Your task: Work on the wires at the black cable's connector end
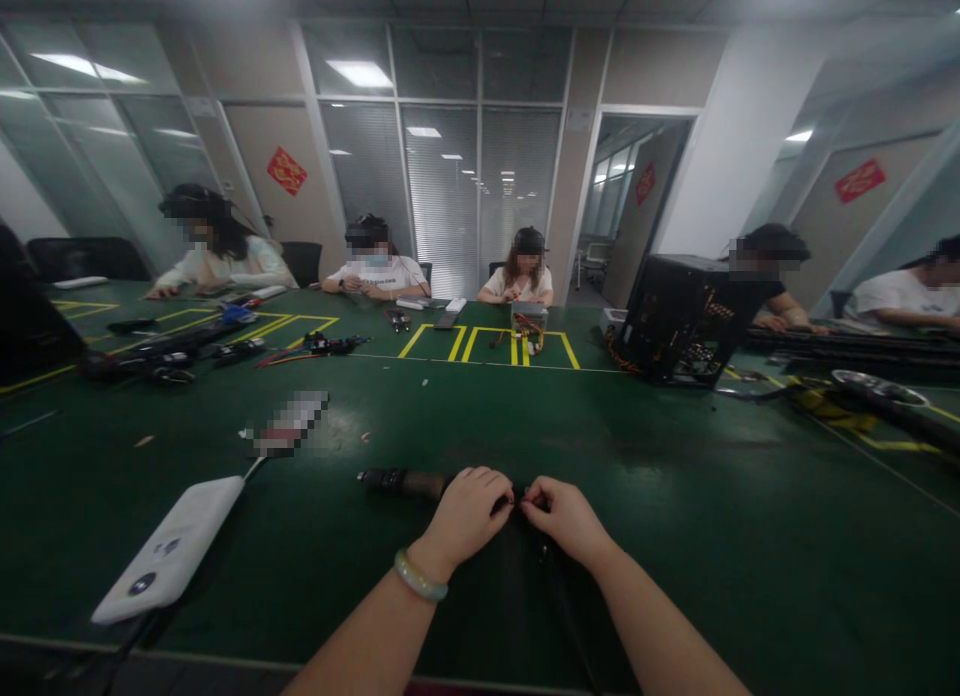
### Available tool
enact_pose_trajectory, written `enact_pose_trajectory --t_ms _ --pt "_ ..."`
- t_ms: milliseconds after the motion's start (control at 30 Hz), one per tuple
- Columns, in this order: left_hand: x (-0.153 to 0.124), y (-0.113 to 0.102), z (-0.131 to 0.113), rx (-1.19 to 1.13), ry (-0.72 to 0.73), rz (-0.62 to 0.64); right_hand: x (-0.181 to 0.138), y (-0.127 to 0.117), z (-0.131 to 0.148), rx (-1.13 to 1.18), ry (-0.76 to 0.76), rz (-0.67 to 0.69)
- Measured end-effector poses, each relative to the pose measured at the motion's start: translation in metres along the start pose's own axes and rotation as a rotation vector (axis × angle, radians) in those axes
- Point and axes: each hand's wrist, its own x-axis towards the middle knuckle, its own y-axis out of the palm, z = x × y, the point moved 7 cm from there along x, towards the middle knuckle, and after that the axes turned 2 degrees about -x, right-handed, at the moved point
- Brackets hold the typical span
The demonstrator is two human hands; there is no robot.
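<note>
A dark rod-like piece with a brownish section (420, 485) lies across the green table in front of me, its metallic tip pointing left. My left hand (474, 506) is closed over its right part, thumb and fingers bent together. Close beside it, fingertips nearly meeting, my right hand (566, 516) is pinched. Whatever sits between those fingertips is too small and dark to make out. A black cable or thin rod (561, 596) runs from under my right hand toward the table's near edge.
A white power bank (172, 546) with a cable to a phone-like device (292, 423) lies left. Beyond are wired parts (322, 344), a metal box with wires (529, 321) and a black computer case (679, 321). Several people sit across the green table (675, 456).
</note>
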Motion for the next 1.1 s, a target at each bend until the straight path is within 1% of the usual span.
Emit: enact_pose_trajectory --t_ms 167,333,733,1000,1100 --pt "-0.0007 -0.0012 0.0004 -0.023 0.004 -0.002 -0.0014 -0.0006 0.0025 -0.019 -0.001 -0.018" --pt "-0.0010 -0.0022 -0.0013 -0.011 0.004 -0.004 -0.0022 0.0001 0.0056 -0.009 -0.035 -0.017" --pt "-0.0013 -0.0004 0.0023 -0.017 -0.021 -0.001 -0.0024 0.0016 0.0042 -0.003 -0.036 -0.006" --pt "-0.0004 0.0001 0.0000 -0.040 0.035 -0.024 0.0004 0.0051 -0.0006 -0.019 -0.041 -0.033" --pt "-0.0011 -0.0022 -0.0008 -0.038 0.049 -0.069 0.0000 0.0049 0.0004 -0.018 -0.049 -0.039"
